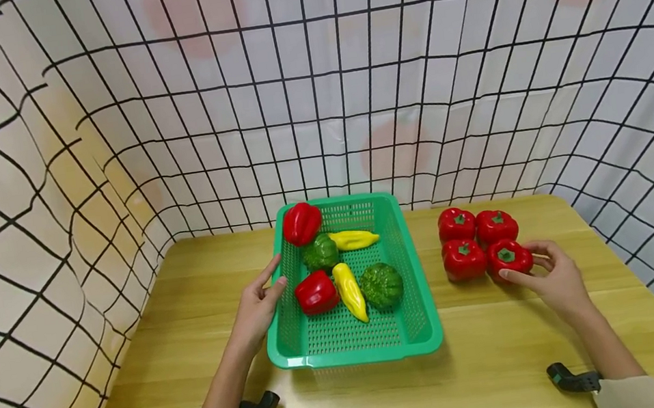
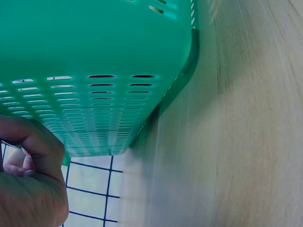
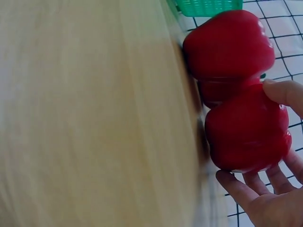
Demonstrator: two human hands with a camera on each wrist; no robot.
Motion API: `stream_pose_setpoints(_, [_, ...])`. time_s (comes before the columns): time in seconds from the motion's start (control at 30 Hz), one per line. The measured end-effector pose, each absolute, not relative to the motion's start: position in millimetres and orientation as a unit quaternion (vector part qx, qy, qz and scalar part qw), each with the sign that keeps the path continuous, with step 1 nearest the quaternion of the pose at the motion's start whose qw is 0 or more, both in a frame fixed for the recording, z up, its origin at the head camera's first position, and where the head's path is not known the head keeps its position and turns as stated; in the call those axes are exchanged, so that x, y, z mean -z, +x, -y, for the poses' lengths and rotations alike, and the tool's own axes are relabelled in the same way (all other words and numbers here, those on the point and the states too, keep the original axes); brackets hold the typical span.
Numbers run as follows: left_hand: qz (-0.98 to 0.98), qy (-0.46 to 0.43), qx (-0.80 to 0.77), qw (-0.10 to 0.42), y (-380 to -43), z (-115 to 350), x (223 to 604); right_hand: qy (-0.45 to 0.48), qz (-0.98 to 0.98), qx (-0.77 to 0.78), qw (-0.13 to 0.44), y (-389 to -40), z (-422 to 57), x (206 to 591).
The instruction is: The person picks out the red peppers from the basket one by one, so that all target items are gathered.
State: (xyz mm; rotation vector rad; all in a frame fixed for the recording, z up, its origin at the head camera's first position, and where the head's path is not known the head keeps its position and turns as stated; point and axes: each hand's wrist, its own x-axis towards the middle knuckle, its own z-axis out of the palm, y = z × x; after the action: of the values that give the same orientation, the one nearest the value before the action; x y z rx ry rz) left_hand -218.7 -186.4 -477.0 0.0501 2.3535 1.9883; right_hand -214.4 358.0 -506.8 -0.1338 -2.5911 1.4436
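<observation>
Tabletop (image 1: 474, 329) between basket (image 1: 356, 356) and peppers (image 1: 464, 265), left fingers (image 1: 266, 273) extended at basket's edge, right fingers (image 1: 543, 246) gripping rightmost pepper (image 1: 513, 265)

Gap between green basket (image 1: 356, 356) and red peppers (image 1: 464, 259); basket's wall (image 1: 410, 283) bars low crossing

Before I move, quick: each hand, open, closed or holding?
Left hand: at the left rim of the green basket; grip cannot be told.
Right hand: holding the near-right red pepper of the four outside the basket.
</observation>
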Motion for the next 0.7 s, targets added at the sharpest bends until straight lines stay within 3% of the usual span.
stream_pose_setpoints(0.53, [-0.767,0.012,-0.641,0.031,-214.8,185.0,479.5,-0.048,0.864,-0.494,0.081,-211.2,-358.3,512.3])
stream_pose_setpoints(0.7, [-0.769,0.012,-0.639,0.019,-216.8,184.4,477.7,-0.087,0.849,-0.503,0.137,-213.9,-358.4,497.9])
